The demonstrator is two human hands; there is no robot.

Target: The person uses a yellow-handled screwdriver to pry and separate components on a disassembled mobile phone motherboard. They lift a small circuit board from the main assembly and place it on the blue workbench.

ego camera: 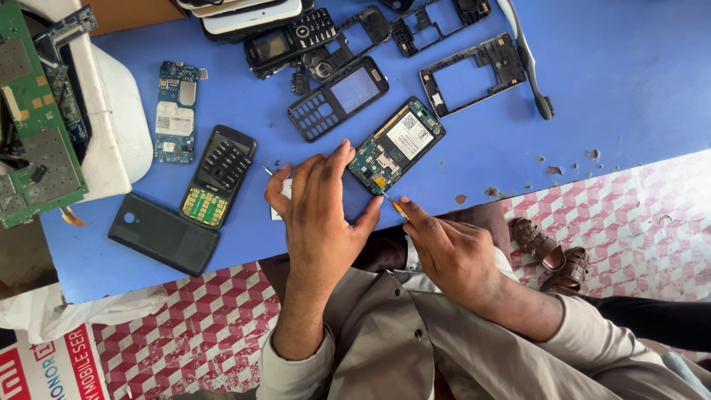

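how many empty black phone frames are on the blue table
3: one frame right of the board being worked on, one at the top edge, one beside the keypad phone. More may hide under the top pile.

The person wears a loose grey-beige shirt with long sleeves, each ending in a buttoned cuff at the wrist. A small round button shows on the front placket, and the cloth creases softly. Both the left hand (320, 215) and right hand (444, 248) are bare, without rings or a watch.
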